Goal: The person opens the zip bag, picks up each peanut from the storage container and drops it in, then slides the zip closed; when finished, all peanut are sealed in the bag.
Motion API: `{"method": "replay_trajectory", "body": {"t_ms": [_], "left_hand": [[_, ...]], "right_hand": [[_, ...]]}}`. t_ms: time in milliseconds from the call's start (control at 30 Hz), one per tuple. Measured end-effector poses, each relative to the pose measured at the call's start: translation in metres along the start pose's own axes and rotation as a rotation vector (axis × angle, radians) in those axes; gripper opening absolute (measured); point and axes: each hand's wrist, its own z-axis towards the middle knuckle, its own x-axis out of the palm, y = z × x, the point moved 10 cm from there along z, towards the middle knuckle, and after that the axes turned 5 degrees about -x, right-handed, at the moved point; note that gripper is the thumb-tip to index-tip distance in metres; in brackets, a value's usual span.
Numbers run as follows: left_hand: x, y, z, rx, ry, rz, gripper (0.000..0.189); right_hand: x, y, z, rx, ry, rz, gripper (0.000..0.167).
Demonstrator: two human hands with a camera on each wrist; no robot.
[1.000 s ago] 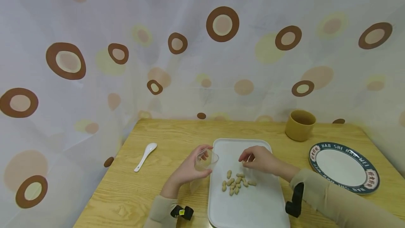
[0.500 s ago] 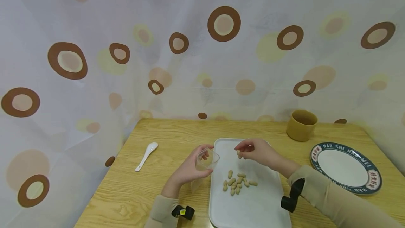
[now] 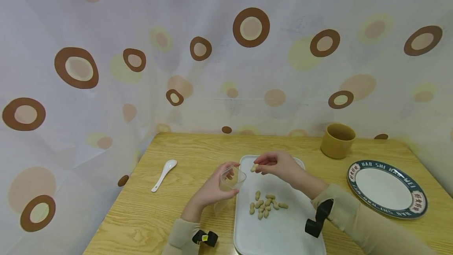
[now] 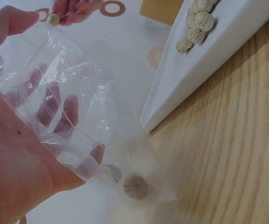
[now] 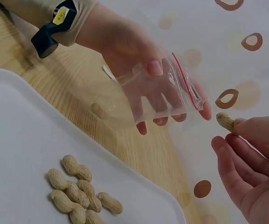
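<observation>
My left hand (image 3: 211,189) grips a clear zip bag (image 5: 120,100) with a red strip along its mouth, thumb and fingers spread around the opened end. A single peanut (image 4: 135,186) lies in the bag's bottom corner. Between the thumb and fingers of my right hand (image 3: 281,169) a peanut in its shell (image 5: 225,122) is pinched, just right of the bag's mouth. Both hands are above the left and far part of a white tray (image 3: 283,235). On the tray, several peanuts (image 3: 262,204) lie in a loose cluster below the hands.
A white spoon (image 3: 164,174) lies on the wooden table (image 3: 131,219) to the left. To the right stand a mustard-yellow cup (image 3: 337,145) and a white plate with a dark patterned rim (image 3: 383,188). A dotted curtain (image 3: 212,70) hangs behind.
The right hand has moved left and slightly away over the tray, bringing its peanut close to the bag's mouth. My left hand and the bag have stayed in place.
</observation>
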Motion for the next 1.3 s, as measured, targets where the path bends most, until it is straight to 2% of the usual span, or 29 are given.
{"method": "replay_trajectory", "body": {"t_ms": [367,800,1300], "left_hand": [[0.001,0.002,0.0,-0.016,-0.006,0.015,0.07],[0.003,-0.002,-0.001,0.002,0.01,0.024,0.068],[0.005,0.002,0.0,-0.036,0.011,0.02,0.068]], "right_hand": [[0.016,0.012,0.004,-0.022,0.014,0.06,0.024],[0.033,0.017,0.008,-0.056,0.057,0.091,0.027],[0.025,0.008,0.005,-0.007,0.039,0.059,0.021]]}}
